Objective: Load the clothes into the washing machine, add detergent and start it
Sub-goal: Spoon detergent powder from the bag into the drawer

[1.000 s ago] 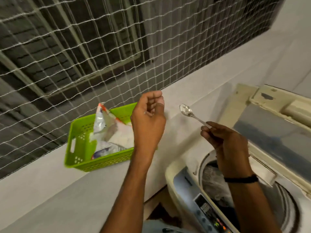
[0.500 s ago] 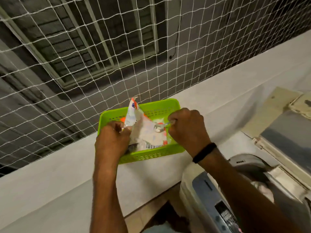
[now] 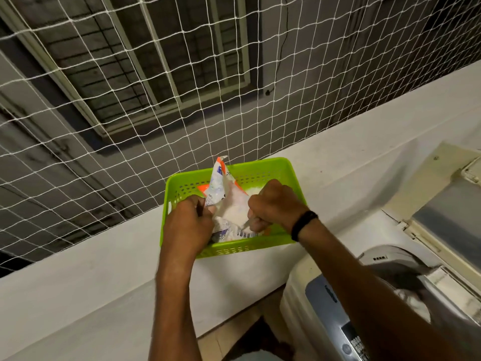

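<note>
Scooping detergent | left hand [image 3: 191, 225] pinches detergent packet [image 3: 229, 204] open in green basket [image 3: 263, 168] on ledge [image 3: 104, 269] | right hand [image 3: 273, 207] fisted on spoon handle [image 3: 246, 225] | next: lift level, carry to washing machine [image 3: 390, 259]

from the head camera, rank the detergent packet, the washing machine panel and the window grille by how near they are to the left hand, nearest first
1. Detergent packet: pinched in the left hand, inside the green basket.
2. Washing machine panel: lower right, past the right arm.
3. Window grille: beyond the net, top of view.

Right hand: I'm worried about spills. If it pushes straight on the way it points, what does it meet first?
Probably the white powder inside the open detergent packet; the right hand already angles down into it.
</note>
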{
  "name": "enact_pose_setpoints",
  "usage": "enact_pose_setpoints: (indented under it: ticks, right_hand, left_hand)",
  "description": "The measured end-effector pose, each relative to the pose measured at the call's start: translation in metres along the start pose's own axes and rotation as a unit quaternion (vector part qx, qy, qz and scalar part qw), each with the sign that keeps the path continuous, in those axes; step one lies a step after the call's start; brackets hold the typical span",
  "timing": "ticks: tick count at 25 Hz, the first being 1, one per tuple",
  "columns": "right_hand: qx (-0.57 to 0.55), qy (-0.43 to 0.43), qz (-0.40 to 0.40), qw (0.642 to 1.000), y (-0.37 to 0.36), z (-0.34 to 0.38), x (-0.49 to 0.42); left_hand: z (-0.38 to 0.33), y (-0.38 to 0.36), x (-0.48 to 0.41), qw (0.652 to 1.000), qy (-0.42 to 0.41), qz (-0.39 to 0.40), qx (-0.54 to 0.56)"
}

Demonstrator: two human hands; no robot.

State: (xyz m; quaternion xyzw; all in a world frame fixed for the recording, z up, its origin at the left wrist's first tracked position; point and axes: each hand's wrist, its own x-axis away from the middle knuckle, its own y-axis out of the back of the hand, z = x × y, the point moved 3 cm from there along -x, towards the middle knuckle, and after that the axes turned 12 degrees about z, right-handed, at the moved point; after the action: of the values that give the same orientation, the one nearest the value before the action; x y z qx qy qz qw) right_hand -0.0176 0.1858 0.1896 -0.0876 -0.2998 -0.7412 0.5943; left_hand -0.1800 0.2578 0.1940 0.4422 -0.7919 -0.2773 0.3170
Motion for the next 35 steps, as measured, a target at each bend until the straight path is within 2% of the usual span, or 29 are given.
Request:
enact_pose_setpoints:
  ticks: [4, 7, 14, 21, 29, 35]
  right_hand:
    - [-0.215, -0.006, 0.018, 0.977, -0.009, -0.010, -0.006]
    - [-0.290, 0.015, -0.014, 0.957, -0.006, -0.012, -0.006]
    - [-0.267, 0.023, -0.089, 0.959, 0.019, -0.016, 0.014]
    - [-0.355, 0.054, -0.053, 0.932, 0.041, -0.021, 0.042]
    - [-0.399, 0.082, -0.061, 0.911, 0.050, -0.024, 0.052]
    - [-0.417, 0.078, -0.057, 0.904, 0.061, -0.031, 0.062]
  left_hand:
    - [0.007, 0.000, -0.001, 1.000, -0.005, 0.010, 0.018]
    - [0.012, 0.004, -0.002, 0.999, 0.010, -0.010, 0.040]
    - [0.006, 0.008, 0.002, 0.998, 0.014, -0.047, 0.049]
    - [-0.017, 0.009, 0.015, 0.992, -0.024, -0.076, 0.103]
    - [-0.031, 0.003, 0.019, 0.970, -0.089, -0.110, 0.195]
    - [-0.039, 0.002, 0.022, 0.945, -0.129, -0.193, 0.229]
